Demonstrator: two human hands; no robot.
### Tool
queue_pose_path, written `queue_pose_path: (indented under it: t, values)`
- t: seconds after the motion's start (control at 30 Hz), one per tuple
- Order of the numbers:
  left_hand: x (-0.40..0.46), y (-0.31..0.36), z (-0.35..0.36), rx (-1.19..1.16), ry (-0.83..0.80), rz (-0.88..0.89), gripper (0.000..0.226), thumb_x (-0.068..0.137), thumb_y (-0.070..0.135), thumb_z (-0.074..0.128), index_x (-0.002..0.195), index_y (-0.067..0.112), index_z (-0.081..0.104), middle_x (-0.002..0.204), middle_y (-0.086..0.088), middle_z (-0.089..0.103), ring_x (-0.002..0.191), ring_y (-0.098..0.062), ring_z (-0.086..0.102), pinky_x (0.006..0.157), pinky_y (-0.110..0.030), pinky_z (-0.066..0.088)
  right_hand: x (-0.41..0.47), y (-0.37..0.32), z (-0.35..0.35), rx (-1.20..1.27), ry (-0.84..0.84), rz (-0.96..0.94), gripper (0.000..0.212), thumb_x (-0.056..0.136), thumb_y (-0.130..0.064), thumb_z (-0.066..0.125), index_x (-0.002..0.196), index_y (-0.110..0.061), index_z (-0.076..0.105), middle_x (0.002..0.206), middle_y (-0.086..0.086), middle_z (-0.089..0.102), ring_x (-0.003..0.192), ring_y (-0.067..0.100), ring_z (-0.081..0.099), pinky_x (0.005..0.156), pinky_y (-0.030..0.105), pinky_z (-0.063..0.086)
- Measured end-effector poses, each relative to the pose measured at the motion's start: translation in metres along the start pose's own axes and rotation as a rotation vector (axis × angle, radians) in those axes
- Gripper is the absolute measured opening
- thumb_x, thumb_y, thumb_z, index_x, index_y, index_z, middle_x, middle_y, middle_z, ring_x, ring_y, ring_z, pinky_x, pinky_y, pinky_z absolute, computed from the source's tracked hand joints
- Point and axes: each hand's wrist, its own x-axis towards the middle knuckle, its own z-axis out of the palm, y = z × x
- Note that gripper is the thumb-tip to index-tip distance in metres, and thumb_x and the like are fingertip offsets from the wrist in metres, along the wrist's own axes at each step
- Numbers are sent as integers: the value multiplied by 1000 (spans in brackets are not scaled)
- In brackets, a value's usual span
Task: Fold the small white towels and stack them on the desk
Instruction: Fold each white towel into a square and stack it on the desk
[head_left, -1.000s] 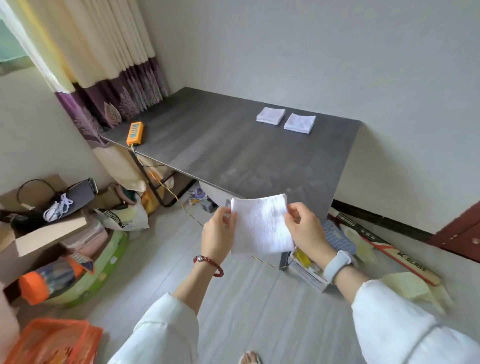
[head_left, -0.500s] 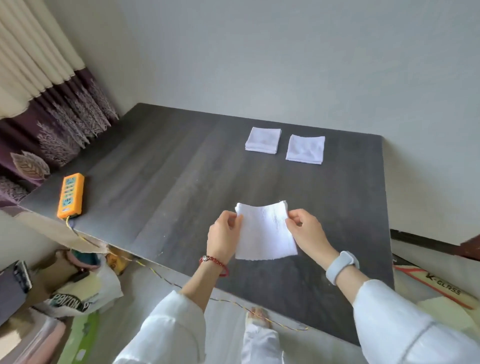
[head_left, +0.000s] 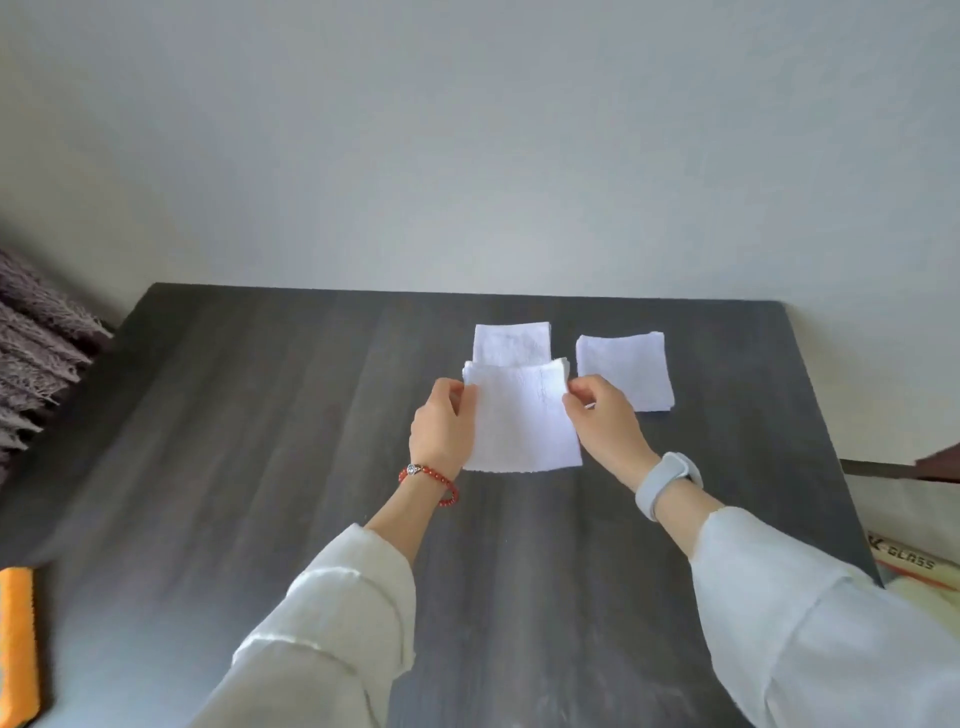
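Towel (head_left: 522, 421) was white, textured, roughly square, w/ a faint vertical crease. Left hand (head_left: 442, 428) pinched its left edge near the top, right hand (head_left: 602, 423) the right edge; cloth hung between them over the desk (head_left: 260, 441). Just beyond, two folded towels lay flat: one (head_left: 511, 343) behind the grip, lower part hidden; other (head_left: 623, 371) beyond right hand.

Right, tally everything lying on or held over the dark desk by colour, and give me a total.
White: 3 — the small white towel held by both hands, the folded white towel behind it, the folded white towel to its right.
Orange: 1 — the flat orange device at the desk's left edge.
Total: 4
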Motion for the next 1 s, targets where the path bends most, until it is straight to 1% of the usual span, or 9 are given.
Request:
queue_pose_path:
  t: [0.17,0.27,0.37,0.47,0.6,0.73,0.83,0.9,1.0]
  values:
    - [76,8,9,-19,-34,40,23,95,30,42,102,12,54,81,8,55,78,-17,53,66,-28,42,70,-9,10,-47,54,35,18,93,-16,45,103,-5,56,91,-2,54,86,16,51,76,28,42]
    - [114,7,21,-14,-40,28,23,96,30,40,103,12,53,85,6,56,79,-18,53,68,-28,42,107,-5,18,-47,51,63,18,92,-14,45,104,-5,56,92,-2,54,87,16,51,74,26,38]
    - [143,4,35,-13,-45,11,24,96,29,40,104,11,53,86,4,56,78,-18,53,65,-27,42,138,2,24,-39,42,94,19,92,-13,45,105,-5,56,93,-3,54,88,17,51,76,30,42]
    - [165,-5,48,-9,-33,-2,23,96,29,41,104,11,53,83,5,55,72,-15,51,56,-24,40,159,12,32,-18,33,127,20,92,-14,46,107,-5,56,94,-2,54,87,17,52,82,38,50]
    - [181,-18,63,4,-40,-34,23,96,28,41,105,11,55,83,6,55,71,-13,50,55,-20,38,171,27,42,3,9,181,21,92,-14,46,109,-6,56,96,-2,55,89,17,54,85,42,51]
    - [187,-30,75,40,-54,-49,23,96,26,40,105,10,55,82,4,56,68,-13,49,53,-20,36,175,40,48,-1,-4,213,20,92,-14,46,108,-7,55,97,-1,56,92,18,54,82,36,50]
    - [187,-40,84,72,-53,-58,25,96,28,41,106,9,55,87,1,58,76,-18,52,60,-25,38,180,47,52,-47,-11,201,19,93,-14,45,108,-6,55,97,-2,54,89,13,50,75,24,39]
    - [188,-44,87,102,-45,-74,26,96,31,42,105,10,54,90,-1,60,78,-20,54,65,-28,40,182,52,55,-80,-14,204,19,94,-14,45,108,-6,55,97,-1,55,88,13,50,75,23,38]
    - [185,-44,89,163,29,-104,24,94,33,44,102,12,53,93,-1,61,79,-21,55,64,-30,40,182,56,62,-147,41,162,16,93,-13,47,106,-5,53,99,3,54,90,20,54,73,24,41]
